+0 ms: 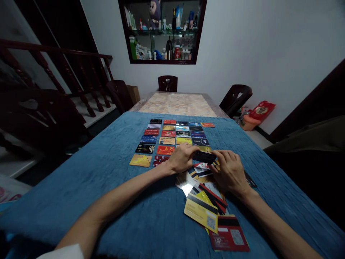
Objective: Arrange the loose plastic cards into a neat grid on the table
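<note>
Both my hands hold one dark card (204, 157) between them, just above the blue cloth (107, 172). My left hand (182, 157) pinches its left end with curled fingers. My right hand (229, 170) grips its right end. Beyond my hands, several plastic cards lie face up in neat rows, forming a card grid (172, 138). Under and in front of my hands sits a loose heap of cards (207, 205), with a yellow card (201, 212) and a red card (229, 235) nearest me.
The blue cloth covers the near part of a long table; its bare patterned top (176, 104) shows beyond. Dark chairs (167, 83) stand at the far end and sides. A wooden stair rail (54, 72) runs at left. A red bag (260, 110) lies on the floor at right.
</note>
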Tool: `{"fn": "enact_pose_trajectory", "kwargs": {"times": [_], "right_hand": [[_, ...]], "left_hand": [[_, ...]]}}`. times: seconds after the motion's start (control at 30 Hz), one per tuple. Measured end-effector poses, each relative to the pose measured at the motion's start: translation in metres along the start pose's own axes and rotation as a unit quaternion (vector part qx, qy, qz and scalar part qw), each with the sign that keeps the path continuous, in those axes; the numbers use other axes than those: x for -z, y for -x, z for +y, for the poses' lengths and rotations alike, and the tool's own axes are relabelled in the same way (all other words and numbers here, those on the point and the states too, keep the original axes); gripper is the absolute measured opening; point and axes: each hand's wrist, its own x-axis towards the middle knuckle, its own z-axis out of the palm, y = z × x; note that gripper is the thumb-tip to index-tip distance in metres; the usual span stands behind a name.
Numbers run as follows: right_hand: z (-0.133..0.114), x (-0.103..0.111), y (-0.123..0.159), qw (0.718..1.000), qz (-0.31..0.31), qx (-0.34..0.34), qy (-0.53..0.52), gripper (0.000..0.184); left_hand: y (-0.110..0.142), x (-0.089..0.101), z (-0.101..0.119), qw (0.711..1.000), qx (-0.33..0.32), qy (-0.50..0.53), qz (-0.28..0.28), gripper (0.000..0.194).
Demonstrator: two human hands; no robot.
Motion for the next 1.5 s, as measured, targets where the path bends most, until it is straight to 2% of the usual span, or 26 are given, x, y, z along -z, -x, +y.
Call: {"fn": "enact_pose_trajectory", "kwargs": {"times": [0.37, 0.6, 0.73, 0.9, 1.23, 1.4, 1.5], "right_hand": [[-0.007, 0.003, -0.004, 0.998, 0.043, -0.004, 0.045, 0.030], [-0.008, 0.008, -0.006, 0.995, 0.075, 0.008, 0.060, 0.032], [-0.010, 0.011, -0.011, 0.994, 0.087, 0.027, 0.063, 0.034], [-0.020, 0.012, -0.026, 0.996, 0.071, 0.041, 0.034, 0.033], [-0.042, -0.014, -0.072, 0.998, 0.021, 0.037, -0.040, 0.042], [-0.055, -0.033, -0.100, 0.996, -0.016, 0.038, -0.076, 0.042], [-0.063, -0.047, -0.118, 0.994, -0.043, 0.035, -0.092, 0.044]], "left_hand": [[-0.001, 0.004, 0.001, 1.000, 0.017, 0.010, 0.002, 0.030], [0.002, 0.008, 0.002, 0.999, 0.006, 0.004, 0.045, 0.035], [0.012, 0.018, 0.001, 0.999, -0.012, -0.030, 0.042, 0.035], [0.027, 0.037, -0.005, 0.997, -0.026, -0.071, 0.023, 0.040], [0.046, 0.071, -0.034, 0.992, 0.013, -0.125, 0.000, 0.058], [0.053, 0.088, -0.061, 0.994, 0.029, -0.102, 0.010, 0.064], [0.057, 0.096, -0.079, 0.994, 0.063, -0.089, 0.020, 0.062]]}}
